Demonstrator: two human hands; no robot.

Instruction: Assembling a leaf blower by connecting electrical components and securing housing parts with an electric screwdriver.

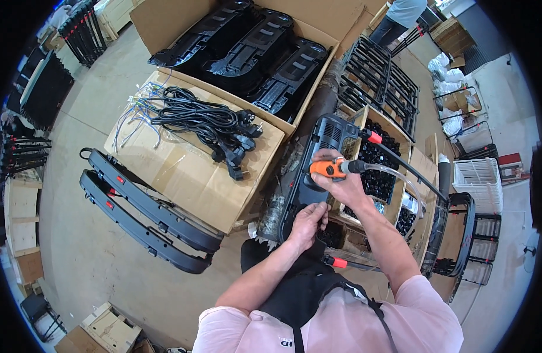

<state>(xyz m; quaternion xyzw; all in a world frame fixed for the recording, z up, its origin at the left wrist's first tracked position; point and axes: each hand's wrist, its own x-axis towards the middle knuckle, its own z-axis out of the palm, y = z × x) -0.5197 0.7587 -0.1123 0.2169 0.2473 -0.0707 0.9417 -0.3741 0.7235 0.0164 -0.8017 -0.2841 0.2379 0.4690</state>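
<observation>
Over the black panel [308,193], the right hand [343,186] wraps tightly round an orange power tool [336,167], best kept square; the left hand [307,226] curls, its grip and any hold unclear.

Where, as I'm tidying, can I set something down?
The carton top is bare between the cable bundle and the curved black frames; bare floor, between those frames and the lower-left boxes. Crowded: parts bins beside the right hand.

I'm counting my two hands [306,226], one orange power tool [326,169], three glossy black panels [253,47], two curved dark frames [137,197] and one cable heap [195,116].
</observation>
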